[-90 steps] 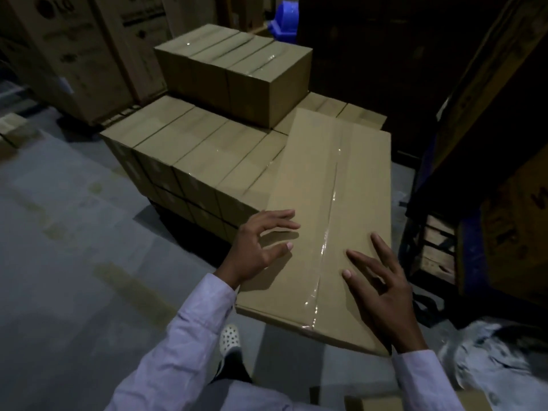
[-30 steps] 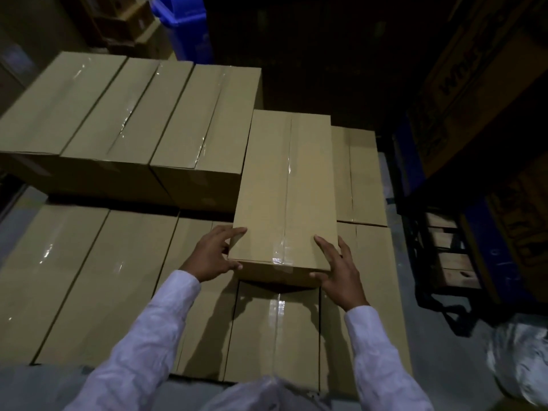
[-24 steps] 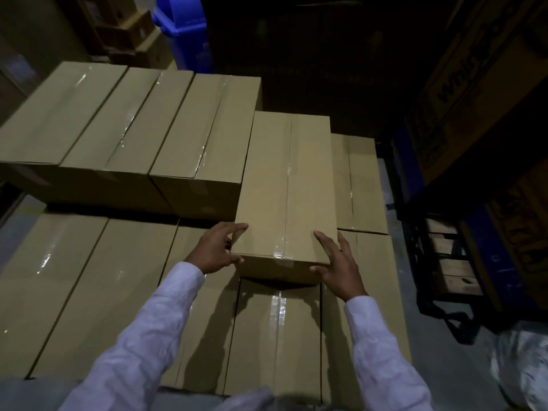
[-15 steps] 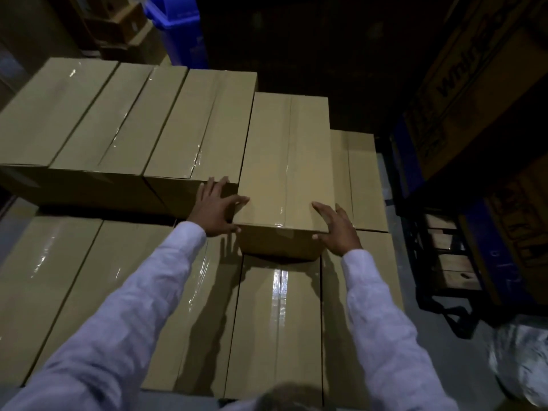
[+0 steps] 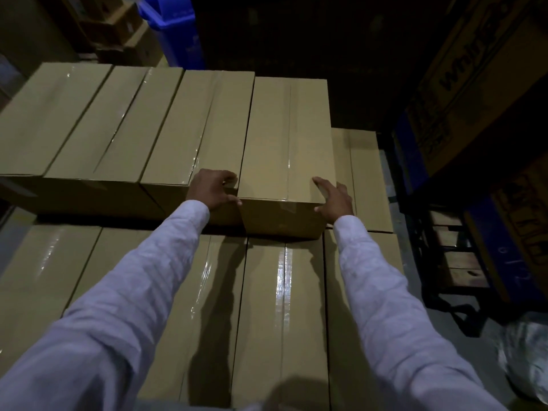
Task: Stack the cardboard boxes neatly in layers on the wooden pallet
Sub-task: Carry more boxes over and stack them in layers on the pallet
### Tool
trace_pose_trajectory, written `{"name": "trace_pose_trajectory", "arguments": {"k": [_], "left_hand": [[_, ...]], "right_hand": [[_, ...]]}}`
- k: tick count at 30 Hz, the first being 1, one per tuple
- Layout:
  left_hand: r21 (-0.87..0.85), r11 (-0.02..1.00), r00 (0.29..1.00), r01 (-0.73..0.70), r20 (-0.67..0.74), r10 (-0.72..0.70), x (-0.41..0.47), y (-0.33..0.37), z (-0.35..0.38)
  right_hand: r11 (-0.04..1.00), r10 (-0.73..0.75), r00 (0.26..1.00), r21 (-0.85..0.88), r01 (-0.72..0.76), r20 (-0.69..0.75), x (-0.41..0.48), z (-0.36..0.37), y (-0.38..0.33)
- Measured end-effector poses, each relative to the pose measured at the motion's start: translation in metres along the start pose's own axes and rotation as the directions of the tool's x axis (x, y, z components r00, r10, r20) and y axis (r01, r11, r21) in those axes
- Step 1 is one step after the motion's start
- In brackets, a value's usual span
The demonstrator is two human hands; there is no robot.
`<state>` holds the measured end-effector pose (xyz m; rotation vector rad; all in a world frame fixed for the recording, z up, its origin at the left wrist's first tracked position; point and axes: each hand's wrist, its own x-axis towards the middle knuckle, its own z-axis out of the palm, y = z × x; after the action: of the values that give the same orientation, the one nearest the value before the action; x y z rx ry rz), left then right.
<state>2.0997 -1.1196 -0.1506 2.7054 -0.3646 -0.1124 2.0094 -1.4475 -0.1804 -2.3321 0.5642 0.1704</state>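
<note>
- Left sleeve [image 5: 133,307]: long, pale white cloth with a faint lilac cast in the dim light. Loose cut, with soft folds along its length. Blurred toward the lower edge of the view.
- Right sleeve [image 5: 385,307]: same pale cloth and colour, long and loose, creased along the forearm.
- Left cuff [image 5: 194,213]: plain band ending at the wrist. Button and stitching too dim to make out.
- Right cuff [image 5: 347,229]: plain band at the wrist, same cloth. Detail likewise unclear.
- Left hand [image 5: 213,189]: bare from the cuff onward.
- Right hand [image 5: 335,200]: bare from the cuff onward.
</note>
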Motion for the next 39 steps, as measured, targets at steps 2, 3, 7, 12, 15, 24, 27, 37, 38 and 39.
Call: {"name": "trace_pose_trajectory", "arguments": {"k": [2,3,7,12,15,24,27,37,38,39], "left_hand": [[-0.004,1.0,1.0,0.016,-0.027,-0.016,0.005,0.0,0.003],[-0.003,1.0,0.999,0.023,-0.049,-0.023,0.008,0.001,0.005],[-0.017,0.997,0.991,0.069,-0.111,-0.071,0.014,0.0,0.011],[-0.019,0.998,0.984,0.054,-0.168,-0.056,0.01,0.006,0.014],[0.004,0.999,0.979,0.037,-0.201,-0.036,0.006,0.005,0.017],[0.113,0.994,0.988,0.0,-0.152,0.017,-0.038,0.01,0.039],[-0.069,0.998,0.983,-0.011,-0.182,-0.002,-0.101,0.018,0.07],[-0.692,0.69,0.912,0.212,0.394,0.115,-0.271,0.11,0.167],[-0.704,0.681,0.897,0.203,0.412,0.159,-0.285,0.121,0.176],[-0.711,0.676,0.876,0.195,0.436,0.206,-0.297,0.131,0.182]], "right_hand": [[1.0,0.0,1.0,-0.009,0.0,-0.01,0.007,0.0,-0.004],[1.0,0.001,1.0,-0.008,-0.001,-0.015,0.01,0.0,-0.006],[1.0,0.001,1.0,0.009,0.0,-0.025,0.02,0.001,-0.012],[1.0,-0.011,0.999,-0.012,0.011,-0.035,0.023,0.005,-0.01],[1.0,-0.017,0.999,-0.004,0.016,-0.029,0.021,0.007,-0.01],[0.973,-0.008,0.974,0.222,0.059,-0.224,-0.074,0.039,0.051],[0.967,0.046,0.971,0.252,0.016,-0.237,-0.137,0.058,0.101],[0.933,0.198,0.945,0.346,-0.1,-0.261,-0.324,0.082,0.16],[0.925,0.209,0.943,0.365,-0.104,-0.26,-0.343,0.085,0.164],[0.92,0.221,0.938,0.377,-0.109,-0.266,-0.361,0.086,0.17]]}}
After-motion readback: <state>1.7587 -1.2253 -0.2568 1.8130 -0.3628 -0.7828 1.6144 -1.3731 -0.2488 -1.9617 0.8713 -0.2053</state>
